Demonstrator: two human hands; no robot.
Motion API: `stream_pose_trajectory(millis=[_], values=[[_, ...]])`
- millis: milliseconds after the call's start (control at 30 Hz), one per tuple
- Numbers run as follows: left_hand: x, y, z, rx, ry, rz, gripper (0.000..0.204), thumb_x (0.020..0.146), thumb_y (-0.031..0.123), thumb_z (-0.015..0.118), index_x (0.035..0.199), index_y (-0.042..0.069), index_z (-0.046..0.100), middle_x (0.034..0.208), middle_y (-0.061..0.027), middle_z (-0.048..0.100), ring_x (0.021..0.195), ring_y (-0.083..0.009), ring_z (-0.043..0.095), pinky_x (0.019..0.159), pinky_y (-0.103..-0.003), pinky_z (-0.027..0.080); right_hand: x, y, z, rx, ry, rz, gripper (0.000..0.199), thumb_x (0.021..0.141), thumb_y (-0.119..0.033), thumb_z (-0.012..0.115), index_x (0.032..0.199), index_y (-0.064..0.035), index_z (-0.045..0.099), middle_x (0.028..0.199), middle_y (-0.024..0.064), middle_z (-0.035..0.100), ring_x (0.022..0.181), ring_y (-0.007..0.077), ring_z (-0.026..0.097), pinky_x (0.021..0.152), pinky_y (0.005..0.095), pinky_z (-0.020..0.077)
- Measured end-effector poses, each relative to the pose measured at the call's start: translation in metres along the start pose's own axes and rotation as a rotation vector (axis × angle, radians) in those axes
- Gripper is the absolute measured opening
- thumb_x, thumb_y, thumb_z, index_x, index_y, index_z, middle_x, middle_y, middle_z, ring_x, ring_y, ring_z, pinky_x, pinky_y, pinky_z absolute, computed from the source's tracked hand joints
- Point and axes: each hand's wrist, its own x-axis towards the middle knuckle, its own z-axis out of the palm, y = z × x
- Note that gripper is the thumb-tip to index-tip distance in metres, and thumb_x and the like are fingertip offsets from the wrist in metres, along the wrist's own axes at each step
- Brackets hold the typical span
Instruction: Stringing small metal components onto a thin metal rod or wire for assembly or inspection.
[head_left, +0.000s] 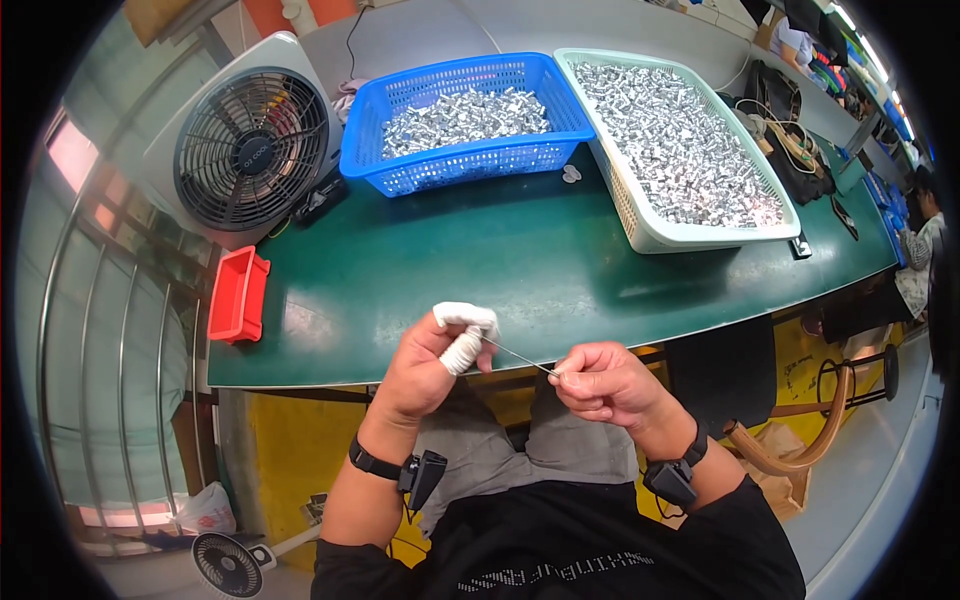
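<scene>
Stretching between hands: thin silvery wire (520, 356), above the lap, near the green counter (480, 260) edge.
Left hand (425, 365): white-taped fingers pinching one wire end.
Right hand (600, 385): closed, pinching the other end.
Blue plastic mesh basket (465, 160): small shiny metal cylinders (465, 118).
White plastic mesh basket (650, 225): heaped with the same cylinders.

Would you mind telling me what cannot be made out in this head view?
- Thin wire: its end is hidden inside the right hand.
- Left hand: white wrappings cover its fingertips.
- Small metal parts in the blue basket and white basket: too small to tell their shape.
</scene>
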Motion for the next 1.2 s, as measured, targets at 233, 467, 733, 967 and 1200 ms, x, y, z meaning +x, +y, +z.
stream_pose_trajectory(millis=[233,467,733,967,1200], values=[[0.001,-0.001,-0.009,-0.647,0.171,0.061,0.023,0.099,0.011,0.051,0.121,0.006,0.057,0.113,-0.0094,0.057,0.094,-0.0186,0.052,0.079,-0.031,0.046,0.004,0.000,0.027,-0.560,0.330,-0.270,0.015,0.088,-0.001,0.068,0.102,0.0045,0.065,0.075,-0.0004,0.055,0.058,0.0046,0.045,0.049,0.0190,0.0334],[0.001,-0.016,-0.017,-0.744,0.125,0.032,0.026,0.099,0.013,0.052,0.124,0.008,0.056,0.109,-0.0079,0.058,0.090,-0.0188,0.053,0.078,-0.032,0.045,0.013,-0.002,0.049,-1.175,0.386,-0.724,0.010,0.084,0.001,0.070,0.094,0.0001,0.070,0.075,-0.0002,0.055,0.059,0.0043,0.046,0.051,0.0198,0.0345],[0.000,-0.019,-0.012,-0.734,0.091,0.027,0.028,0.098,0.015,0.055,0.125,0.007,0.056,0.109,-0.0074,0.059,0.091,-0.0186,0.053,0.079,-0.032,0.045,0.017,-0.006,0.066,-1.222,0.401,-0.813,0.010,0.081,0.002,0.071,0.090,-0.0014,0.071,0.073,0.0016,0.055,0.056,0.0054,0.046,0.048,0.0216,0.0330],[-0.001,-0.017,-0.008,-0.626,0.101,0.012,0.027,0.098,0.014,0.054,0.124,0.007,0.056,0.109,-0.0078,0.057,0.089,-0.0181,0.052,0.077,-0.032,0.045,0.017,-0.010,0.065,-1.309,0.371,-0.828,0.009,0.080,0.003,0.071,0.088,-0.0010,0.070,0.070,0.0017,0.053,0.054,0.0065,0.045,0.046,0.0231,0.0322],[-0.002,-0.011,0.013,-0.184,0.254,0.104,0.022,0.102,0.010,0.048,0.120,0.003,0.058,0.105,-0.0089,0.060,0.089,-0.0181,0.057,0.076,-0.032,0.049,0.013,-0.016,0.060,-1.325,0.373,-0.779,0.007,0.081,0.001,0.071,0.088,-0.0008,0.070,0.069,0.0011,0.053,0.055,0.0062,0.045,0.048,0.0230,0.0328]])
